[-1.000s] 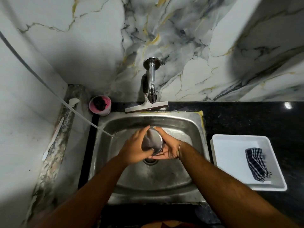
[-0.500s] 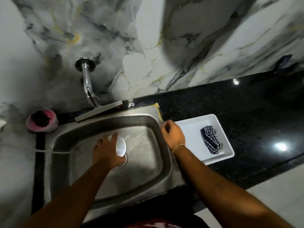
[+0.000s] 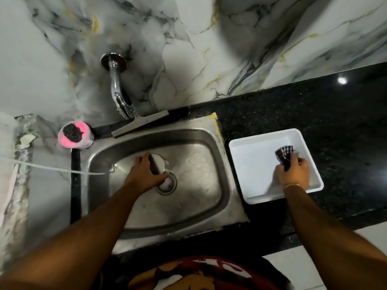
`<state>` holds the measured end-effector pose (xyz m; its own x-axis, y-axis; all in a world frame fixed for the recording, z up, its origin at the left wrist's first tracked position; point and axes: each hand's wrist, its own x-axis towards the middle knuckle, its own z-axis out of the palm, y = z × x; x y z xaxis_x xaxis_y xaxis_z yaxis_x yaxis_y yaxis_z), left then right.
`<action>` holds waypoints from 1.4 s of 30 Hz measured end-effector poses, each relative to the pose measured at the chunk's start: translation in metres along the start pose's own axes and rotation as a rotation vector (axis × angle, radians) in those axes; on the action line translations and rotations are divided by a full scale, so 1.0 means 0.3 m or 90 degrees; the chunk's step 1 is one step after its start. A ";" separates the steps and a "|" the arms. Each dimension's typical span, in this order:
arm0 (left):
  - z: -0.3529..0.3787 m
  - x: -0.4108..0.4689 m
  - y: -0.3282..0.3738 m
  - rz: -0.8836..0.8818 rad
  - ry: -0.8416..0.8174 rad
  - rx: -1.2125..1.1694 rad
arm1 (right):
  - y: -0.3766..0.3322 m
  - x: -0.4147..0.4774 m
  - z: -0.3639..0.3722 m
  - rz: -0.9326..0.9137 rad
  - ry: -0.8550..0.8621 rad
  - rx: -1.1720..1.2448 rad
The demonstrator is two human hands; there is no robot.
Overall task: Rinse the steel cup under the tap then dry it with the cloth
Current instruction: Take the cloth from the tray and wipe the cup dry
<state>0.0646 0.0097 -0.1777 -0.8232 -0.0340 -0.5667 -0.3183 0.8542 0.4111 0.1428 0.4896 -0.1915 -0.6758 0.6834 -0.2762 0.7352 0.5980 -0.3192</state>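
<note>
My left hand (image 3: pixel 144 175) grips the steel cup (image 3: pixel 160 164) inside the steel sink (image 3: pixel 215 210), just above the drain. The cup's pale round face shows past my fingers. Off to the right, my right hand (image 3: pixel 294 172) is down in the white tray (image 3: pixel 251 164), fingers closed on the dark checked cloth (image 3: pixel 283 153), which still touches the tray floor. The chrome tap (image 3: pixel 118 93) sticks out of the marble wall above the sink's back left; no water stream is visible.
A pink tub (image 3: pixel 74 137) with a dark scrubber stands at the sink's back left corner. A grey squeegee blade (image 3: pixel 140 124) lies along the back rim. A thin white hose (image 3: pixel 52 169) runs in from the left. Black granite counter (image 3: pixel 314 114) surrounds the tray.
My right hand left the cup, crossed the sink's right rim and closed on the cloth in the tray. My left hand kept the cup over the drain. The view swung right.
</note>
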 end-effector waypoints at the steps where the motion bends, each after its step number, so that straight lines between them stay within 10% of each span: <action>1: -0.004 -0.005 -0.002 -0.023 -0.002 -0.077 | 0.012 0.015 -0.004 0.020 0.007 0.028; 6: -0.048 -0.078 0.055 -0.119 -0.017 -0.513 | -0.052 0.030 -0.044 0.207 -0.013 0.558; 10: -0.109 -0.142 0.084 -0.185 -0.039 -0.802 | -0.268 -0.117 -0.037 0.167 -0.482 0.833; 13: -0.128 -0.159 0.086 -0.137 -0.071 -0.855 | -0.497 -0.286 0.008 -0.035 -0.624 0.722; 19: -0.168 -0.179 0.110 -0.104 -0.117 -0.790 | -0.871 -0.573 0.113 -0.450 -0.421 0.409; 30: -0.279 -0.177 0.035 -0.074 -0.169 -0.773 | -0.946 -0.682 0.042 -0.839 -0.531 -0.020; 37: -0.254 -0.163 0.047 -0.100 -0.257 -0.816 | -0.852 -0.715 0.066 -0.864 -0.260 0.040; 42: -0.266 -0.186 0.097 0.052 -0.209 -0.852 | -0.899 -0.713 0.073 -0.471 -0.509 0.463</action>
<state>0.0637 -0.0050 -0.0773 -0.7732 0.2740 -0.5719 -0.6338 -0.3030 0.7117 0.0879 0.1729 -0.0661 -0.9341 -0.2934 -0.2036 0.1522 0.1887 -0.9702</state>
